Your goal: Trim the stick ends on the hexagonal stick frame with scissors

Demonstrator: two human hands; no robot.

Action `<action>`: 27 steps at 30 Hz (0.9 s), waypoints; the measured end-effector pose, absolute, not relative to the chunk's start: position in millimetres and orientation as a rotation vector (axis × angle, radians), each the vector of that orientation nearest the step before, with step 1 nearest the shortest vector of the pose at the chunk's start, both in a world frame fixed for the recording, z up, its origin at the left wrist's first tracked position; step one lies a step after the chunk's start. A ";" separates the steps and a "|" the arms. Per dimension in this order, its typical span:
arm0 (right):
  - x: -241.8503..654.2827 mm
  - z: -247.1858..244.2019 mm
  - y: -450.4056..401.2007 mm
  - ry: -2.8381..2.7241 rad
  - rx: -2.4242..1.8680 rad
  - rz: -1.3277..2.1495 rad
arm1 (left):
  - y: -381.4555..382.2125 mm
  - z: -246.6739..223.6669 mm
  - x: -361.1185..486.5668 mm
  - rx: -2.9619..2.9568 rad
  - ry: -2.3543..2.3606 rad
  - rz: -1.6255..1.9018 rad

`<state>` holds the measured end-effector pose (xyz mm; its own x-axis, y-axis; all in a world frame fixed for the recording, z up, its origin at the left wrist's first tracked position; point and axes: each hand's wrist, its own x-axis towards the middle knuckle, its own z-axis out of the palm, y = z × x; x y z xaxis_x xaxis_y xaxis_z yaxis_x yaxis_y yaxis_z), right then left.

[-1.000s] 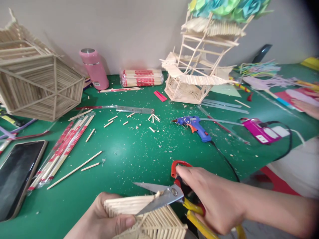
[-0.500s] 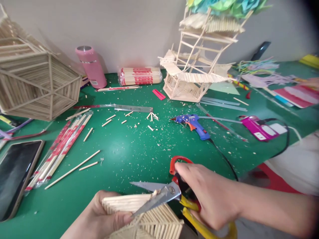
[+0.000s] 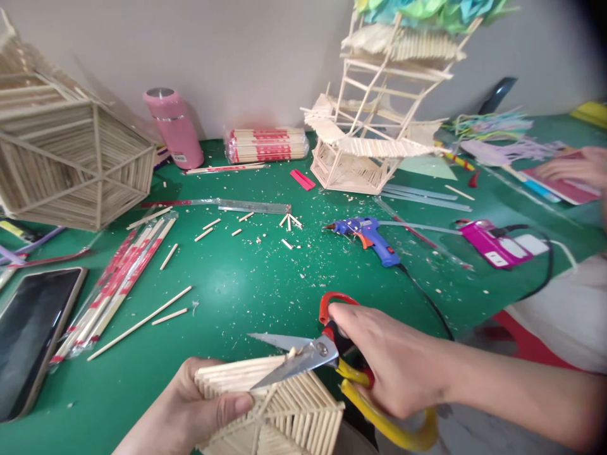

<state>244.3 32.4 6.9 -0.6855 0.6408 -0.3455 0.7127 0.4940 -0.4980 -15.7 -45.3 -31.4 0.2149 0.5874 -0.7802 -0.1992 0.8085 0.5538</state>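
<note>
well, the left hand (image 3: 203, 404) clamps its fingers on a wooden-stick model (image 3: 296, 411), the right hand (image 3: 398, 360) its fingers round parted scissors (image 3: 306, 361).

No readable lettering for you here: there's a small pale label (image 3: 179, 157) low on the pink flask (image 3: 176, 131), its print too tiny to make out, and the red markings on the packed bundle (image 3: 266, 145) and the wrapped sticks (image 3: 116, 284) beat your eye too.
</note>
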 end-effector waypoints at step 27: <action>237.1 29.5 32.1 2.538 1.211 -1.072 | -22.1 13.8 -0.6 1.508 1.507 0.548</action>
